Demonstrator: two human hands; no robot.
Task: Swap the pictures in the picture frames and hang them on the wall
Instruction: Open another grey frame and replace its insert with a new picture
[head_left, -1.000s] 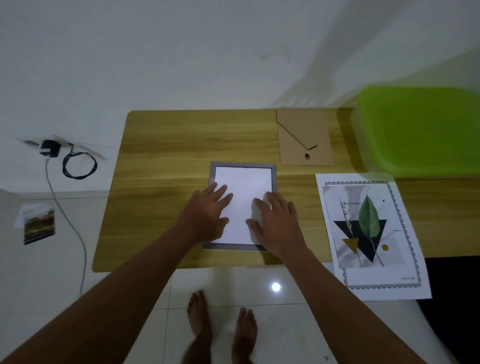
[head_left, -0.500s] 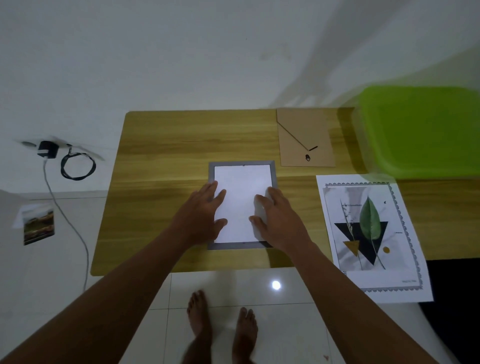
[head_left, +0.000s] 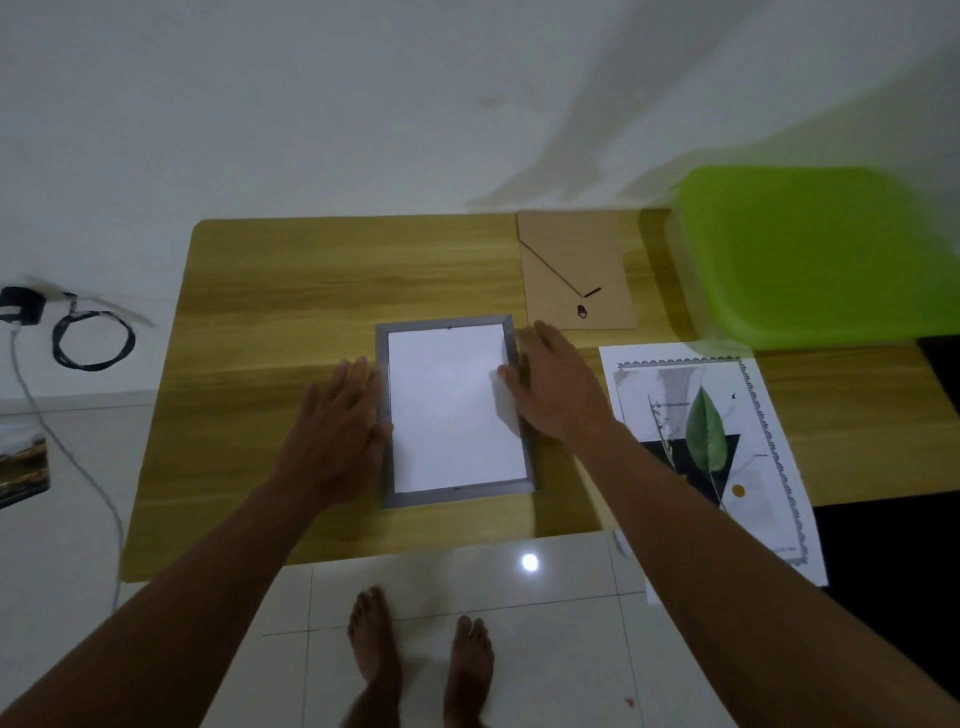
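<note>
A grey picture frame (head_left: 456, 498) lies face down on the wooden table (head_left: 270, 291) with a white sheet (head_left: 449, 410) inside it, blank side up. My left hand (head_left: 337, 426) lies flat with straight fingers along the frame's left edge. My right hand (head_left: 553, 387) rests on the frame's right edge, fingers extended, thumb touching the sheet's right side. The frame's brown backing board (head_left: 574, 270) lies behind, near the wall. A printed leaf picture (head_left: 711, 447) lies to the right, overhanging the table's front edge.
A lime green plastic lid or bin (head_left: 815, 254) sits at the back right. On the floor at left lie a black charger with cable (head_left: 78, 332) and a photo print (head_left: 23, 462). My bare feet (head_left: 421, 660) stand on white tiles below the table's front edge.
Both hands have moved off the middle of the white sheet outward to the frame's left and right edges. The view has tilted slightly.
</note>
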